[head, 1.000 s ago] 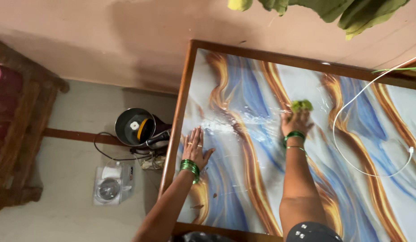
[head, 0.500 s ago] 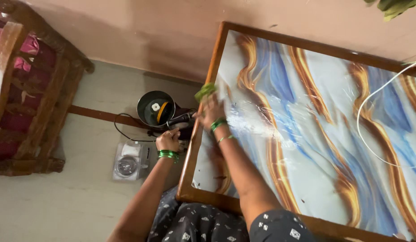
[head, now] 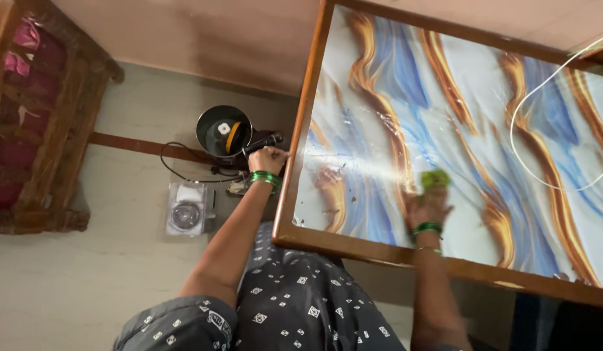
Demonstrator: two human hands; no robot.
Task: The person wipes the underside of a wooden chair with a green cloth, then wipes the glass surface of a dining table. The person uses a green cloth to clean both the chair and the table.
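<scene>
Marbled blue-and-orange table (head: 392, 71) fills the view from 12 to 4 o'clock, glossy under clear film. The left hand (head: 267, 159) grips the wooden edge at 9 o'clock, fingers curled shut round it. The right hand (head: 428, 207), spread flat near centre, presses a green cloth (head: 435, 178). Wiping well probably means even pressure, overlapping strokes, and steering clear of the white cable (head: 542, 104) at 2 o'clock.

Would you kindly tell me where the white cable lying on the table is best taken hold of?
Judging by its pose, pinch the white cable from above along its loose curved stretch on the table. That part lies flat and bare, well apart from the right hand and its green cloth.
</scene>
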